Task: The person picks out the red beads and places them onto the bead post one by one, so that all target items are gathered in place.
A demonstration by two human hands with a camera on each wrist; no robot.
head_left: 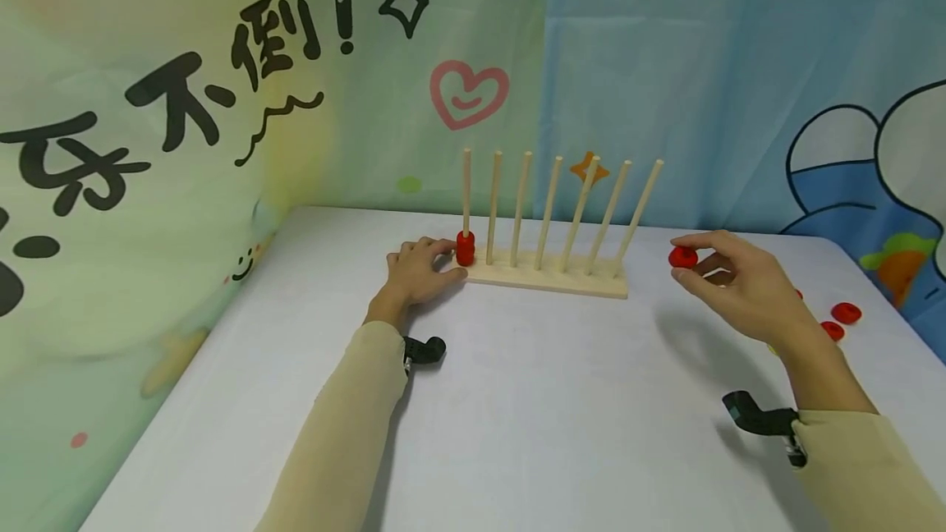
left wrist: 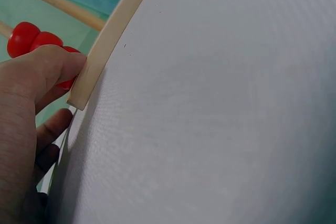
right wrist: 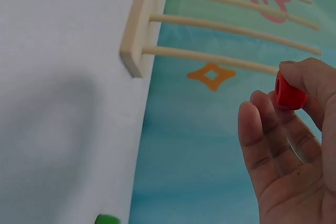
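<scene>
A wooden peg rack point(head_left: 547, 279) with several upright pegs stands on the table. Red beads point(head_left: 465, 249) are stacked at the bottom of its leftmost peg; the left wrist view shows three beads point(left wrist: 44, 41), partly covered by the thumb. My left hand point(head_left: 420, 271) holds the left end of the rack's base between thumb and fingers. Off to the right of the rack, my right hand point(head_left: 746, 277) pinches one red bead point(head_left: 683, 258) between thumb and index finger, raised above the table. In the right wrist view this bead point(right wrist: 290, 94) shows its hole, and the other fingers are loosely extended.
Several loose red beads point(head_left: 846, 314) lie at the table's right side, partly hidden behind my right hand. A green bead point(right wrist: 107, 219) shows at the bottom of the right wrist view. Behind the white table point(head_left: 562, 401) hangs a printed curtain point(head_left: 636, 64).
</scene>
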